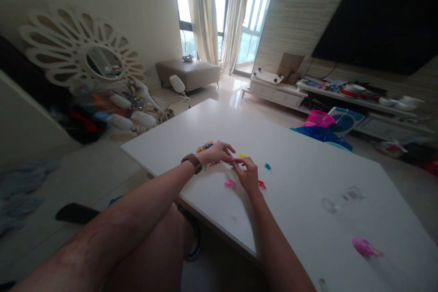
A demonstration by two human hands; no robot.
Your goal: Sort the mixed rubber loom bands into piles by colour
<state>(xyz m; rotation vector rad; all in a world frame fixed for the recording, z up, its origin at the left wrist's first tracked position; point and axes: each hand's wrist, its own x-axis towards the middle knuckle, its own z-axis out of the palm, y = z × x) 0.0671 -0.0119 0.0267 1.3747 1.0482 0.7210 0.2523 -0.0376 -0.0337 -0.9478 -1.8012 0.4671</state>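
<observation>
My left hand (pixel 218 152), with a brown-strapped watch (pixel 193 163) on its wrist, reaches over the white table (pixel 301 182). Its fingertips meet those of my right hand (pixel 247 175) in a pinch. Whatever lies between them is too small and blurred to name. A heap of small multicoloured pieces (pixel 205 147) is partly hidden behind my left hand. Around my right hand lie small clusters of thin loops: a pink one (pixel 229 183), a red one (pixel 262 185) and a yellow one (pixel 242 155). A small blue cluster (pixel 267 166) sits farther right.
To the right on the table are a clear plastic container (pixel 354 193), a round clear piece (pixel 329 205) and a pink egg-shaped object (pixel 364 247). A pink basket (pixel 319 118) stands beyond the table. Lamp parts (pixel 143 119) clutter the floor at left, below a mirror (pixel 104 61).
</observation>
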